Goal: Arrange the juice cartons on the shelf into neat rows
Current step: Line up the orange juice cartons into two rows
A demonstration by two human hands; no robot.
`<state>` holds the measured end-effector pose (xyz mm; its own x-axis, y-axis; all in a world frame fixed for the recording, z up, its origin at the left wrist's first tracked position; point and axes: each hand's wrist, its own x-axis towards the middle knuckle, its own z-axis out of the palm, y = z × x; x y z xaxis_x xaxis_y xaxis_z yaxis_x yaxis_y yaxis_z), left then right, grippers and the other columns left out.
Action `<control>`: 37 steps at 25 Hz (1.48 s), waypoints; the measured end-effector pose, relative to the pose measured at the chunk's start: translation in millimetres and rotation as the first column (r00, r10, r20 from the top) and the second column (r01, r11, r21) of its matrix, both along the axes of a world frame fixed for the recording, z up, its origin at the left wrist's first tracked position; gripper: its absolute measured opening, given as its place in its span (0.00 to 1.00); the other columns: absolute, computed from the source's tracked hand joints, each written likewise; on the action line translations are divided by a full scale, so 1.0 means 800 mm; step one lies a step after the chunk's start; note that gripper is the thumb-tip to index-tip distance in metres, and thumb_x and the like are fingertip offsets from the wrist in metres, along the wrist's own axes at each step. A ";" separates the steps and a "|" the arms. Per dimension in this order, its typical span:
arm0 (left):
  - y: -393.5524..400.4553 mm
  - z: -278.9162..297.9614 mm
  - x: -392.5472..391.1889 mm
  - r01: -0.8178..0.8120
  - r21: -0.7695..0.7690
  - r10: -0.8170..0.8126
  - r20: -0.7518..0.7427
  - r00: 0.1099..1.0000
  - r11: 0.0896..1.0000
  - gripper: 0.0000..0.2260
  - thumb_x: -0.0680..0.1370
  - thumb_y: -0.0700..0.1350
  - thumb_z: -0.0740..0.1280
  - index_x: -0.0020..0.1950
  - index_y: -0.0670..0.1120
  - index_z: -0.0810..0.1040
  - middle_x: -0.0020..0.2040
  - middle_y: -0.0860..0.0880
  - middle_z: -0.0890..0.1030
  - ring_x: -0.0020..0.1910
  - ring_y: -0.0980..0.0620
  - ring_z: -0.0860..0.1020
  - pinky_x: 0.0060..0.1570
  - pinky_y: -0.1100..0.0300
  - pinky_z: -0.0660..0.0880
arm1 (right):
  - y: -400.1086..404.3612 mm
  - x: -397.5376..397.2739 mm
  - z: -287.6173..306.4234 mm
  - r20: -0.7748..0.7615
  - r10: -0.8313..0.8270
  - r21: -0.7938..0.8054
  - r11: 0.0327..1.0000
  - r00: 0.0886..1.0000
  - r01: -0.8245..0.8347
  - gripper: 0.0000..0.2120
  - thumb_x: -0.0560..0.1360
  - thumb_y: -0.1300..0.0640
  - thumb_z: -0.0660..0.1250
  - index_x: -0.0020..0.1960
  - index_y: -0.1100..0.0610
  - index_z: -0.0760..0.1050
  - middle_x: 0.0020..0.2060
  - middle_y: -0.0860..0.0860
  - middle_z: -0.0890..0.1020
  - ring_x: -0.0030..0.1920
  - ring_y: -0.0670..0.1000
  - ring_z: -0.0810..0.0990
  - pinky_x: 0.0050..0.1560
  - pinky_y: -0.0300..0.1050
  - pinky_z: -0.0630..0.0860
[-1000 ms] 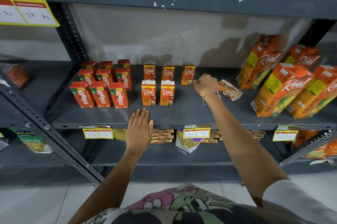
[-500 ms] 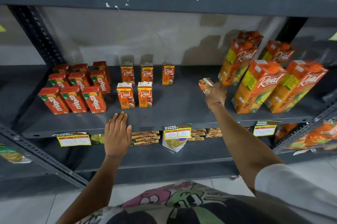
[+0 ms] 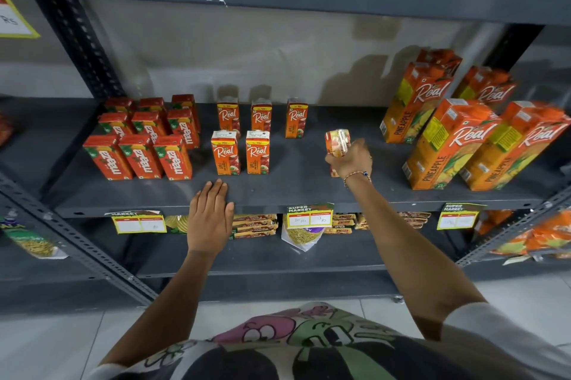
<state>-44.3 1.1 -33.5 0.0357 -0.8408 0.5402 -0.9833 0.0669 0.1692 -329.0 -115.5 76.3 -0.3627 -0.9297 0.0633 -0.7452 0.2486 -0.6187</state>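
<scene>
The right hand [image 3: 349, 160] is closed around a small orange juice carton [image 3: 337, 141], fingers wrapped about its lower part so that only the top end shows above the knuckles; the carton is tilted, and whether its base touches the shelf [image 3: 296, 191] is hidden by the hand. A beaded bracelet [image 3: 357, 175] sits on that wrist. The left hand [image 3: 210, 212] lies flat and open, fingers together, palm down on the front edge of the same shelf, holding nothing. Just beyond its fingertips stand two small Real cartons [image 3: 241, 152] side by side, upright, with three more Real cartons [image 3: 262, 115] in a row behind them; the third of these stands a little apart from the other two, and the spot in front of it is bare. The held carton is to the right of this group, between it and the tall pineapple cartons [image 3: 448, 141] at the right end of the shelf. To the left stand red Maaza cartons [image 3: 142, 157] in three rows of three. Yellow price tags [image 3: 310, 215] hang from the shelf's front lip.
</scene>
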 end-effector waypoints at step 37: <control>0.005 0.010 0.021 0.113 0.177 -0.109 -0.035 0.993 0.978 0.29 0.84 0.53 0.41 0.67 0.37 0.74 0.66 0.40 0.76 0.66 0.40 0.73 0.64 0.46 0.68 | 0.008 0.080 0.091 -0.400 0.691 0.310 0.720 0.602 -0.621 0.25 0.76 0.65 0.63 0.72 0.56 0.64 0.71 0.57 0.67 0.70 0.58 0.66 0.71 0.49 0.61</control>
